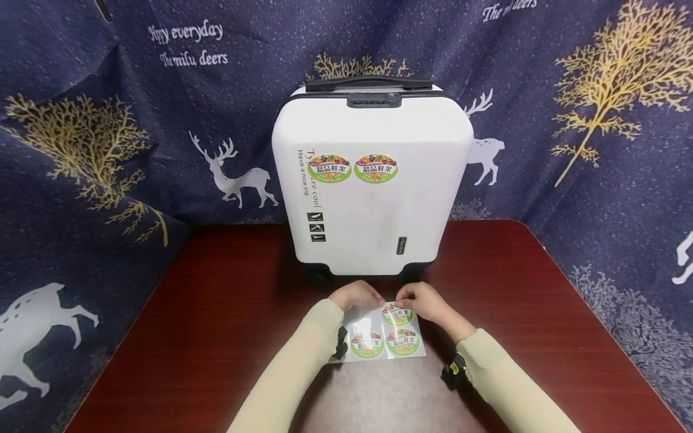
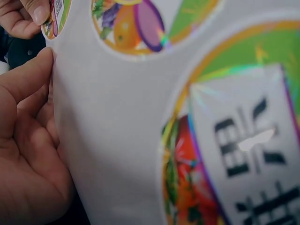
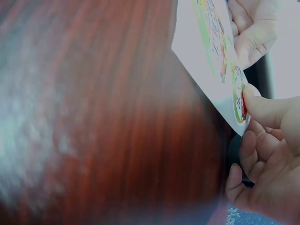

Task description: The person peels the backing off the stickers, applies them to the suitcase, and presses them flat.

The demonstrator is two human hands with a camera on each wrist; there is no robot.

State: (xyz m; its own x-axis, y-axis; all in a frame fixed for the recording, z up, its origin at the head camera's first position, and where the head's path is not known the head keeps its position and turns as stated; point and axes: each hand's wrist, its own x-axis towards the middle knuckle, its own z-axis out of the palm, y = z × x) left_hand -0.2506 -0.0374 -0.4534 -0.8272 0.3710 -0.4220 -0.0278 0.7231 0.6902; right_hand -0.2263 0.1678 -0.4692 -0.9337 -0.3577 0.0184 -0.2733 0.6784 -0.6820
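Note:
A glossy sheet of fruit stickers is held tilted above the table, in front of the suitcase. My left hand pinches its far edge; in the left wrist view, that hand's thumb meets the edge. My right hand pinches the same edge near the right corner. In the right wrist view its thumb presses on the end sticker, with fingers curled behind the sheet. Whether that sticker's edge has lifted, I cannot tell. Round stickers remain visible on the sheet.
A white suitcase with a black handle stands upright at the back of the dark red table. Two fruit stickers sit side by side on its front. A blue patterned cloth hangs behind.

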